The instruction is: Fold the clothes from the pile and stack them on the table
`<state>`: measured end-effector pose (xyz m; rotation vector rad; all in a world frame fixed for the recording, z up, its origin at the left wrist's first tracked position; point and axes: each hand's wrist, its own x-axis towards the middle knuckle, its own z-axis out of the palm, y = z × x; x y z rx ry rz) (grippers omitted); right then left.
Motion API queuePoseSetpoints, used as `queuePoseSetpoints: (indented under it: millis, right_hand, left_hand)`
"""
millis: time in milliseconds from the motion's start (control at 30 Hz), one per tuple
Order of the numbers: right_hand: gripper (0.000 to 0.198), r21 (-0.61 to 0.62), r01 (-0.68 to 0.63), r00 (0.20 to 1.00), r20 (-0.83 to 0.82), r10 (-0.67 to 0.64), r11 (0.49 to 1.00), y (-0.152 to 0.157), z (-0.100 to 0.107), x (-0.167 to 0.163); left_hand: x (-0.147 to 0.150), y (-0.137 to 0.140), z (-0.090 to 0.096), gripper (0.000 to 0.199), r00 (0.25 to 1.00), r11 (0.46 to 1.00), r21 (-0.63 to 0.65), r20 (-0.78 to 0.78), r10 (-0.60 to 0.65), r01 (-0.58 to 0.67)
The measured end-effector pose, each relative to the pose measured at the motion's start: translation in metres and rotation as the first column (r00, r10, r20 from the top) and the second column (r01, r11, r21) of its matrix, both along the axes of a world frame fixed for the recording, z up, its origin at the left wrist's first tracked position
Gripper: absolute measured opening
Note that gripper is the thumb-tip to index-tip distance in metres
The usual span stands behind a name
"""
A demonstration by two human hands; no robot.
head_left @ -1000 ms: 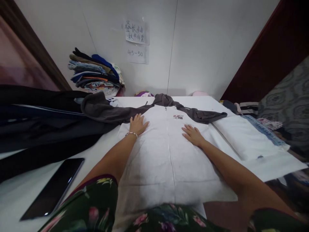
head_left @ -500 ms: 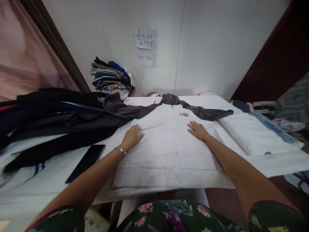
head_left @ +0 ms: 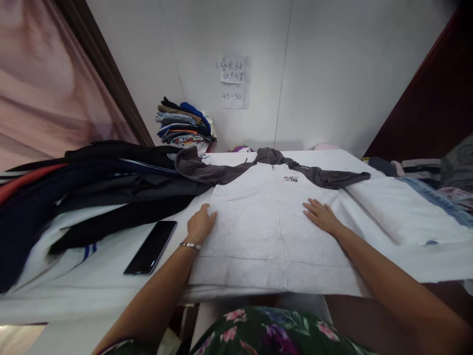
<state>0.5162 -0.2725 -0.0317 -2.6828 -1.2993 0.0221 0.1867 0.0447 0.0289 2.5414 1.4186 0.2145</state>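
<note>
A white zip-up jacket (head_left: 251, 222) with dark grey sleeves and a grey hood (head_left: 269, 156) lies front up and spread flat on the table. Its zip runs down the middle, and a small printed logo sits on the chest. My left hand (head_left: 201, 224), with a bracelet at the wrist, rests at the jacket's left edge, thumb apart from the fingers; part of the fingers is hidden. On the right side of the chest, my right hand (head_left: 320, 216) lies flat with its fingers spread. Neither hand appears to grip the cloth.
Left of the jacket are a black phone (head_left: 151, 247) and a heap of dark clothes (head_left: 121, 180). Folded clothes form a stack (head_left: 185, 125) at the back. A folded white garment (head_left: 402, 212) with a blue strip lies to the right. Paper notes (head_left: 235, 81) hang on the wall.
My left hand has slid from the jacket's front to its left edge. My right hand has moved slightly down toward me on the cloth. The view has shifted a little left.
</note>
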Motion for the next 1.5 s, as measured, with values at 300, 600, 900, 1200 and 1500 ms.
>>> queuePoseSetpoints:
  millis: [300, 600, 900, 1200, 1500]
  right_hand:
    - [0.052, -0.006, 0.0, 1.0, -0.022, 0.0, 1.0, 0.003, 0.005, -0.001]
    - [0.052, -0.05, 0.01, 0.999, -0.04, -0.012, 0.999, 0.01, 0.012, -0.009]
    - [0.055, -0.078, 0.179, 0.981, -0.064, -0.184, 0.981, -0.034, 0.037, -0.008]
    - [0.045, 0.174, 0.3, 0.946, -0.178, -0.269, 0.938, -0.074, 0.02, 0.0]
    - [0.045, 0.396, 0.463, 0.873, -0.049, -0.485, 0.793, -0.039, 0.052, 0.094]
  left_hand:
    - [-0.008, 0.012, 0.005, 0.046, 0.996, 0.996, -0.083, -0.083, 0.026, -0.033]
    - [0.034, 0.01, 0.014, 0.057, 0.913, 0.9, 0.174, 0.014, -0.407, 0.399]
    - [0.078, 0.014, -0.024, 0.068, 0.852, 0.857, 0.057, -0.161, -0.499, 0.513]
    - [0.078, 0.03, -0.041, 0.069, 0.839, 0.83, 0.14, -0.159, -0.52, 0.541]
    - [0.078, 0.032, -0.04, 0.067, 0.823, 0.813, 0.143, -0.181, -0.539, 0.564]
